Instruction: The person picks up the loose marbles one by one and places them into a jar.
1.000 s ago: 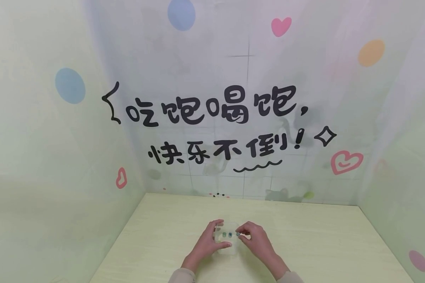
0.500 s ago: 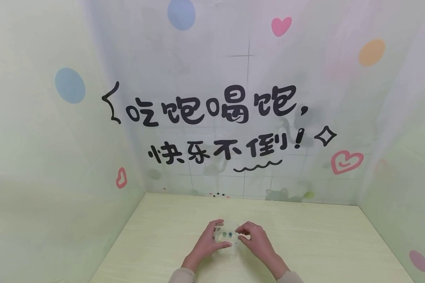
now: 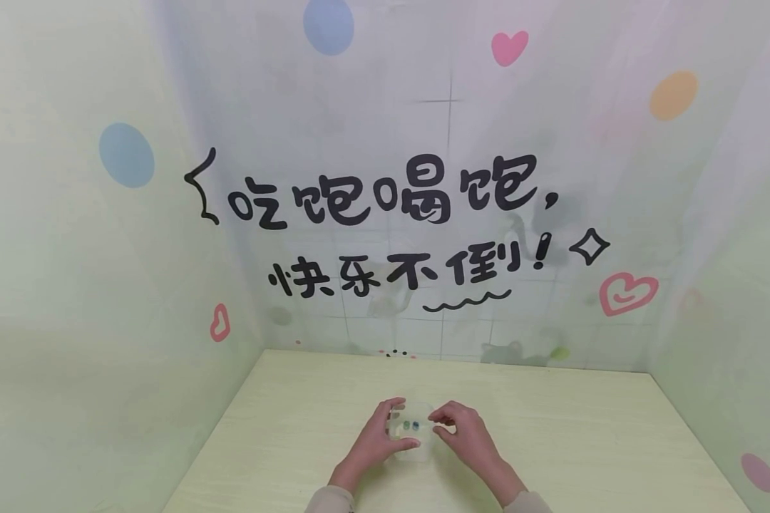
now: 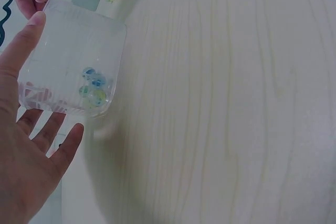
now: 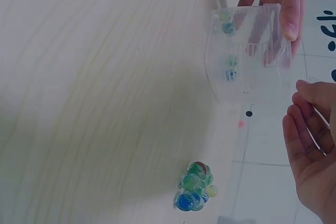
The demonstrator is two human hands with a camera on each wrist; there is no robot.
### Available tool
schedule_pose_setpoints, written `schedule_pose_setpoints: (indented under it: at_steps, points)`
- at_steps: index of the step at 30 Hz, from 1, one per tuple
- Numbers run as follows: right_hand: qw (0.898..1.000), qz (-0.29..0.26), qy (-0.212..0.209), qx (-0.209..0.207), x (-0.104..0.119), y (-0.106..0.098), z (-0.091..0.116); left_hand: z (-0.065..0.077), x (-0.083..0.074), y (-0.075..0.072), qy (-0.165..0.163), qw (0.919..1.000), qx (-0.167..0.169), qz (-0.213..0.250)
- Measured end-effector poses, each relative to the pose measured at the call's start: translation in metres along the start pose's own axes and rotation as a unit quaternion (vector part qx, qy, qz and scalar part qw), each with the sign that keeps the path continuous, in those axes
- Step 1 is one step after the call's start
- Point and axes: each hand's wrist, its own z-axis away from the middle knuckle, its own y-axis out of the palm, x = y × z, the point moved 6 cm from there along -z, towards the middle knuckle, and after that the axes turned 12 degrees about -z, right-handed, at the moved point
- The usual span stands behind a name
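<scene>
My left hand (image 3: 378, 436) grips a clear plastic box (image 3: 417, 452) from its left side, the thumb along the near side and the fingers around the far side. Several glass marbles (image 4: 95, 82), blue, green and yellowish, show through the box's wall, gathered low at one corner in the left wrist view. At the right side of the box, my right hand (image 3: 465, 431) hovers with its fingertips close to the rim. Its thumb and fingers are loosely bent, with nothing between them in the right wrist view.
A cluster of loose glass marbles (image 5: 194, 187), blue, green and one with red, lies on the pale wood-grain table (image 3: 552, 427). Behind it rises a backdrop wall (image 3: 359, 107) printed with black characters, dots and hearts.
A second ago my right fingers pinched a marble at the box's right side. They have let it go and drawn back slightly right. The left hand keeps its hold on the box.
</scene>
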Motion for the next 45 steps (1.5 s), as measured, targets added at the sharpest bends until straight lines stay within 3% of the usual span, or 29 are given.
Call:
schedule_pose_setpoints:
  at_steps: [26,35,45]
  points:
    - [0.999,0.019,0.01,-0.042,-0.005,-0.025,-0.003,0.0,0.0,0.0,-0.002,1.0,-0.003,0.0]
    - [0.997,0.021,0.042,-0.06,-0.01,-0.034,-0.007,0.002,0.0,0.001,-0.015,0.9999,0.0,0.006]
    - [0.996,0.015,0.061,-0.065,-0.021,-0.047,-0.014,0.002,-0.003,-0.001,-0.006,1.0,-0.001,0.002]
